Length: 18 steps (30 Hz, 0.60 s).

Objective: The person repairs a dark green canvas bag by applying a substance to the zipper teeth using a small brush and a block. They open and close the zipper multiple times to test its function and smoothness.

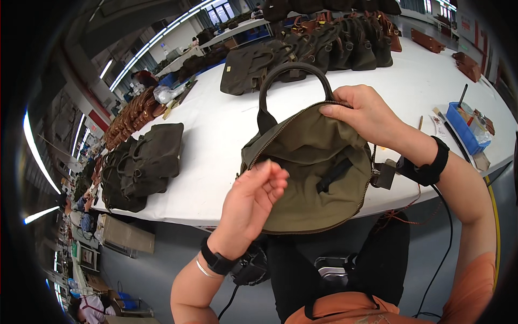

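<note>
**One green bag held open at the table edge**

There is one olive green bag (pixel 310 162) in the person's two hands. It is held up in front of them, over the near edge of the white table (pixel 216 135) and partly above their lap.

The right hand (pixel 361 113) pinches the top rim of the bag by the zipper, thumb on the inside. The left hand (pixel 256 197) is at the front rim with its fingers curled in; I cannot tell if it really grips the cloth or only touches it.

The bag is soft and floppy. Its mouth is wide open, so the inside shows. A zipper runs all around the rim. One dark round handle (pixel 294 75) stands up at the back. A short black strap (pixel 333 175) lies inside.

On the table, two dark bags (pixel 141 162) lie in a heap at the left, near the edge. A long row of dark bags (pixel 318 48) stands at the far side; they overlap too much to count. A line of brown leather pieces (pixel 132 116) runs along the far left edge. One blue tray (pixel 463 127) with tools sits at the right edge.

The middle of the table is bare white, with lots of room between the held bag and the far row.
</note>
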Tool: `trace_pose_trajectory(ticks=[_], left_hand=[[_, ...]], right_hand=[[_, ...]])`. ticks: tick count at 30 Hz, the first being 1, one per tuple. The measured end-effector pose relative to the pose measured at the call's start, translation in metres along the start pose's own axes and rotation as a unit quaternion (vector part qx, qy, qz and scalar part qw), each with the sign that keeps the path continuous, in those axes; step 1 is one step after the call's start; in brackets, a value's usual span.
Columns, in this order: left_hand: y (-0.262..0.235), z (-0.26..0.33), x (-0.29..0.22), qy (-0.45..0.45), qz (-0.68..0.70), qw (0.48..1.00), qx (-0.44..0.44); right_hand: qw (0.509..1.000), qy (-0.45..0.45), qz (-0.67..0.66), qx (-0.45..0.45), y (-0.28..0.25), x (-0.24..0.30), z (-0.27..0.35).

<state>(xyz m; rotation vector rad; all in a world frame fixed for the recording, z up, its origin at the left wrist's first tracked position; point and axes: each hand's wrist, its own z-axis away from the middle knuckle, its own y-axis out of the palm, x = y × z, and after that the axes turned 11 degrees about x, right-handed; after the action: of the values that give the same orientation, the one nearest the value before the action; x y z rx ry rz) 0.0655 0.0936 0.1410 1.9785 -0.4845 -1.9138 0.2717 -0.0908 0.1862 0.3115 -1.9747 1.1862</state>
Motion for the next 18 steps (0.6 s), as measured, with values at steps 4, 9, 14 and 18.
trace_pose_trajectory(ticks=[4,9,14,18], left_hand=[[0.042,0.038,0.015,-0.218,-0.246,0.917,0.226],[0.036,0.051,-0.003,-0.045,-0.563,0.817,0.118],[-0.015,0.034,-0.024,0.222,-0.736,0.624,-0.139],[-0.025,0.014,-0.018,0.213,-0.604,0.758,-0.126]], right_hand=[[0.999,0.006,0.032,0.008,-0.002,0.012,0.0],[1.0,0.01,-0.001,0.012,-0.002,0.001,0.004],[1.0,-0.023,-0.016,-0.002,0.002,-0.007,0.001],[0.999,-0.028,-0.016,-0.002,0.004,-0.005,0.001]])
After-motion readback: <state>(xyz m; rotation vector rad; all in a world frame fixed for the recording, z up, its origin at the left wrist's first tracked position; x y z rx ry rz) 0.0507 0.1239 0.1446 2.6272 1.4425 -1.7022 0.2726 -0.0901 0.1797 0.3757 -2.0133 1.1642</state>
